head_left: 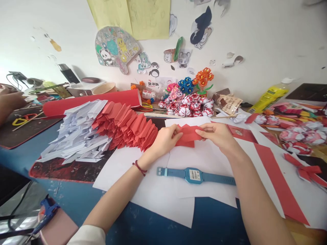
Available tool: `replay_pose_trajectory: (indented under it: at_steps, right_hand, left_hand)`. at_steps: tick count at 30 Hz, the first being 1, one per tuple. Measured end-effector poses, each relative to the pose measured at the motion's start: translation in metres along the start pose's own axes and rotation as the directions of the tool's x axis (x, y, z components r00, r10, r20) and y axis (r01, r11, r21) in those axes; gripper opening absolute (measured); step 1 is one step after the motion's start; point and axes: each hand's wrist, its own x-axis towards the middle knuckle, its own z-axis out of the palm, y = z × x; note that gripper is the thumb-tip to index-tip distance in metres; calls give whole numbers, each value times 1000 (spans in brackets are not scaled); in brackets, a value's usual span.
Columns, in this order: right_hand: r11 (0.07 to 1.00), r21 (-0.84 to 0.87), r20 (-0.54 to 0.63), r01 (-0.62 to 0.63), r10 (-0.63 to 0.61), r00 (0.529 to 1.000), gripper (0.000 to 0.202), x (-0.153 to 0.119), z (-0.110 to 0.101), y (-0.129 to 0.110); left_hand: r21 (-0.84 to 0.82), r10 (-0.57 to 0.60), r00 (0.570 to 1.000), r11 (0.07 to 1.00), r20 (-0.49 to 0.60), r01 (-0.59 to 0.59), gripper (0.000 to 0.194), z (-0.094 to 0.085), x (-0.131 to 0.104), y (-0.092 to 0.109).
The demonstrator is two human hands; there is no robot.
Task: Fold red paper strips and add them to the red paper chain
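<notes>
"Where do we have the red paper (189,133)?"

"Between our hands, above the white sheets (163,197), just right of the red pile (125,124)."

"How does our left hand (166,139) stand?"

"Back of the hand up, forearm slanting in from the lower left, bracelet (139,167) at the wrist. We pinch the paper's left end between thumb and forefinger; the other fingers curl under, and we cannot tell quite how."

"And our right hand (218,134)?"

"It comes in from the lower right, wrist bent inward. Our thumb presses the paper's right end from the front, and the fingers lie close together, pointing left, their tips partly behind it."

"What lies between our forearms?"

"The watch (195,175), flat on the sheets, its strap running to our right forearm's edge."
</notes>
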Motion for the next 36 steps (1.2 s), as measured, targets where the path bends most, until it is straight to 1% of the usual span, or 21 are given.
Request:
replay_pose_trajectory:
  at_steps: [2,5,8,10,12,16,20,21,23,27,29,33,36]
  right_hand:
    - [994,-112,40,1,4,999,33,-2,-3,7]
    - [950,-312,117,19,19,993,24,-8,-4,16]
    - [876,-476,117,71,-17,993,18,-13,0,22]
    - [829,-549,93,109,-70,993,14,-16,4,22]
    - [800,-584,83,139,-111,990,15,-18,6,22]
    - [782,-599,85,171,-151,985,18,-20,8,22]
    - [765,-606,89,218,-207,974,12,-20,7,25]
    - [755,-611,94,236,-226,970,10,-20,7,26]
    - [725,-631,113,277,-267,957,9,-20,7,27]
    - [647,-690,148,325,-314,938,21,-22,9,25]
    - [603,-718,168,347,-334,927,23,-25,11,22]
    - [476,-768,230,428,-419,879,19,-32,14,16]
    - [344,-811,280,472,-481,831,19,-36,14,15]
  left_hand:
    - [143,33,999,989,40,-38,13,3,-1,-2]
    - [338,85,989,933,124,-122,15,7,-3,-6]
    - [436,91,983,887,157,-152,14,10,-5,-7]
    - [429,85,986,893,142,-138,10,11,-5,-7]
    - [377,71,990,919,126,-113,9,12,-4,-7]
    - [284,34,993,957,109,-64,5,13,-2,-8]
    - [285,54,994,955,100,-80,3,15,-1,-8]
    - [282,65,993,955,98,-90,2,16,-1,-9]
    - [260,97,991,958,94,-118,6,17,0,-10]
    - [201,184,979,959,87,-198,12,22,2,-16]
    - [204,230,970,949,81,-242,17,24,1,-17]
    - [294,311,944,897,111,-330,31,23,-3,-16]
    - [386,364,918,833,159,-398,30,19,-5,-12]
